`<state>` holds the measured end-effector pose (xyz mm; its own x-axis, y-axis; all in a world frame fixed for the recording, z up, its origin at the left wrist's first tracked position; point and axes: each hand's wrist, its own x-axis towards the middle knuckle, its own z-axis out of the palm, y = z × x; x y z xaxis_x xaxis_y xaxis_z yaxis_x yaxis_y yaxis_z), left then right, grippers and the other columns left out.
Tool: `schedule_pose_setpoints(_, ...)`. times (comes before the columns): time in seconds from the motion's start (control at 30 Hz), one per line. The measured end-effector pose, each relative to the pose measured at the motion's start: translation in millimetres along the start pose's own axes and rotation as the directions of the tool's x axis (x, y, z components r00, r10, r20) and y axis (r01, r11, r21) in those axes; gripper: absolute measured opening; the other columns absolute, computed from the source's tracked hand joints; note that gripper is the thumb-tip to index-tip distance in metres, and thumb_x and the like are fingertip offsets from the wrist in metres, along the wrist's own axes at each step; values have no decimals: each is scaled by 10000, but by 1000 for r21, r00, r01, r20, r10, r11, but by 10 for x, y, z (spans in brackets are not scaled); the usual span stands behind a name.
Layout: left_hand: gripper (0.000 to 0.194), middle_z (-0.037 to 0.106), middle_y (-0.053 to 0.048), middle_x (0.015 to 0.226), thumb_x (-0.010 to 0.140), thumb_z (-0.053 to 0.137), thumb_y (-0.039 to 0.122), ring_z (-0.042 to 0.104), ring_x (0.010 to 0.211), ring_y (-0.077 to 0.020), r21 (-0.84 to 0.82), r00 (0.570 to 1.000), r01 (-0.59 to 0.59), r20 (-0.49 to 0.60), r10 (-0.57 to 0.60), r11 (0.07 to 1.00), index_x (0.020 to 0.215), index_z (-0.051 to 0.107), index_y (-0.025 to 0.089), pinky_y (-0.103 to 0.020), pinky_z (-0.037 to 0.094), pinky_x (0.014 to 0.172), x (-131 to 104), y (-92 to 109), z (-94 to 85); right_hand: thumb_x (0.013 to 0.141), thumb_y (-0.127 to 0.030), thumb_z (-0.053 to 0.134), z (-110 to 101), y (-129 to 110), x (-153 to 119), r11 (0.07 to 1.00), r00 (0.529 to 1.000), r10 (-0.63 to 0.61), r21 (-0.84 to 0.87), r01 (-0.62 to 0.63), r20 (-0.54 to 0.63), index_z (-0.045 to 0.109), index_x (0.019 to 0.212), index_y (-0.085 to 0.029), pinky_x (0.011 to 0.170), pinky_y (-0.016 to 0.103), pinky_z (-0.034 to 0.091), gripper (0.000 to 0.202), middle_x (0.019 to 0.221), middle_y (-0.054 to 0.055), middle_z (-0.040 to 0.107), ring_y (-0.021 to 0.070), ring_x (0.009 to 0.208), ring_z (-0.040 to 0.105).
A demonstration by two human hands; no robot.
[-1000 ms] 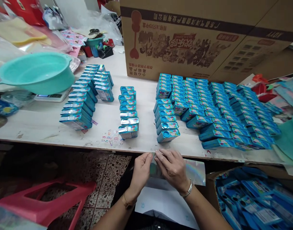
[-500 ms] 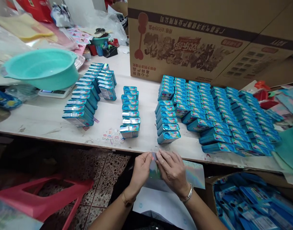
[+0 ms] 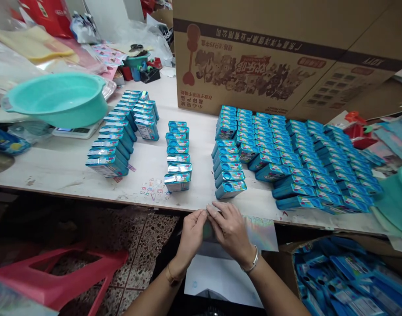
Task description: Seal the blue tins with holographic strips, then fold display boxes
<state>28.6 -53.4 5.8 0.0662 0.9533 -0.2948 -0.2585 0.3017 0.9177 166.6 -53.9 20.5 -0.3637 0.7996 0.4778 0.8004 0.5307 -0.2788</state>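
Shiny sheet [image 3: 261, 233] by the near edge of the surface [image 3: 201, 193] looks light, bendy and slick, best taken by its edges, with left hand [image 3: 192, 232] and right hand [image 3: 231, 230] each pinching it, grip close.

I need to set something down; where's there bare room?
Bare white tabletop shows between the short middle row of blue rectangular boxes and the next row rightward, beyond the left hand and right hand. Another patch lies in front of the white flat scale. The right side is crowded with packed boxes.
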Motion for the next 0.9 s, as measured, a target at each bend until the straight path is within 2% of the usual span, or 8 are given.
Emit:
schedule_pose_setpoints(0.17,363,624,-17,710,818,626,487,521,760,-173,-56,998,-8,55,11,998,704,666,144,-272,435,785,7,48,18,971,-204,529,-39,3,-51,992,998,-53,-118,51,-18,658,1239,-213,945,437,442,297,1158,113,704,248,1049,604)
schedule_pose_setpoints(0.37,364,606,-16,670,808,639,473,493,706,-159,-38,999,20,50,-18,999,664,646,139,-267,425,725,27,38,30,967,-223,553,-85,16,-80,982,997,-73,-173,70,-8,680,1199,-224,990,436,372,265,1136,85,723,233,1019,608)
schedule_pose_setpoints(0.57,366,600,-17,664,779,665,478,463,701,-149,-108,996,60,72,-52,992,642,638,140,-257,414,703,37,-11,33,955,-221,554,-77,71,-91,975,992,-122,-188,120,1,682,1177,-222,1039,443,328,256,1155,88,720,227,1035,602)
schedule_pose_setpoints(0.77,386,600,-16,648,734,706,514,493,693,-153,-129,994,96,63,-88,987,659,656,139,-246,414,672,44,-48,16,925,-179,553,-51,106,-132,975,986,-168,-144,167,2,689,1124,-211,1056,482,319,244,1170,98,711,234,1036,602)
schedule_pose_setpoints(0.9,423,566,0,600,701,729,547,465,607,-129,-170,986,164,35,-160,972,633,638,139,-231,387,586,43,-28,17,927,-135,503,-57,101,-150,982,985,-170,-74,171,17,675,1122,-220,1059,498,347,273,1171,95,706,228,1061,611)
